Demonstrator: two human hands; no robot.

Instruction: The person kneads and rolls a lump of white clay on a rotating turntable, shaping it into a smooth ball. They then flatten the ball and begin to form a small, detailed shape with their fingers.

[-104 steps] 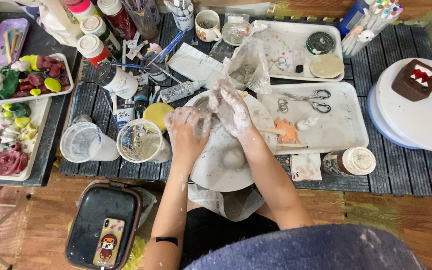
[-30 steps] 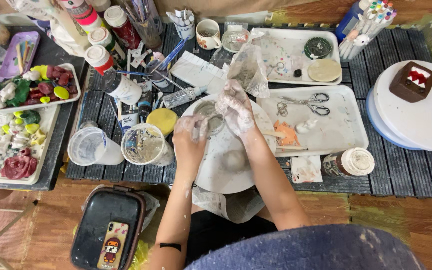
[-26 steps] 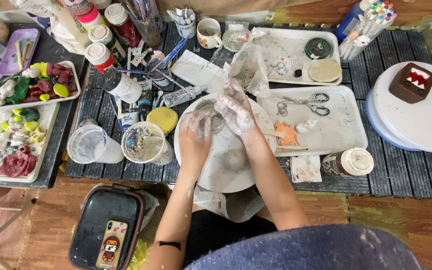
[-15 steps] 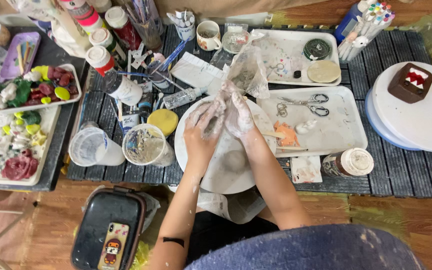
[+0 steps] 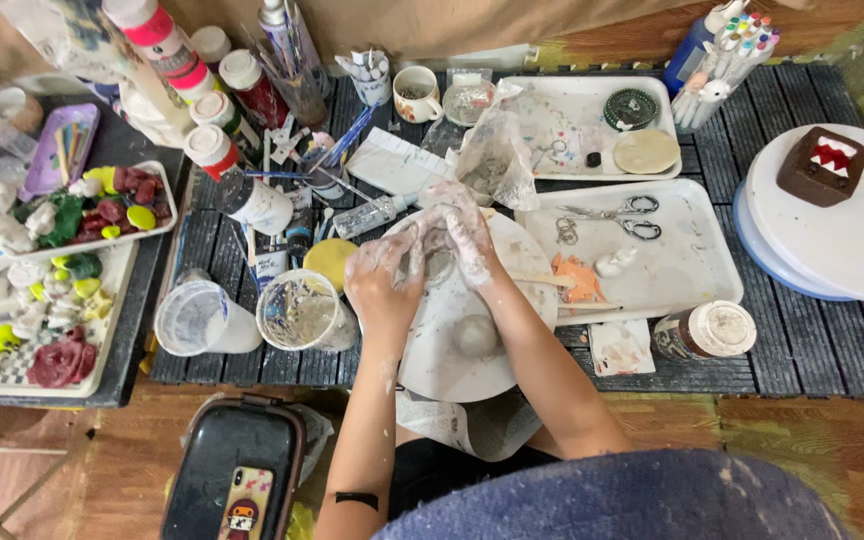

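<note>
Pale grey clay piece (image 5: 439, 262): pinched between clay-coated left hand (image 5: 384, 280) and right hand (image 5: 464, 228), both closed round it, at far edge of round white board (image 5: 472, 375); small loose clay ball (image 5: 475, 335) lies nearer the body, just below the hands

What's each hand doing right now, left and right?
Left hand: curled shut on a small clay piece, above the round white board.
Right hand: shut on the same clay piece, pressing from the other side.
</note>
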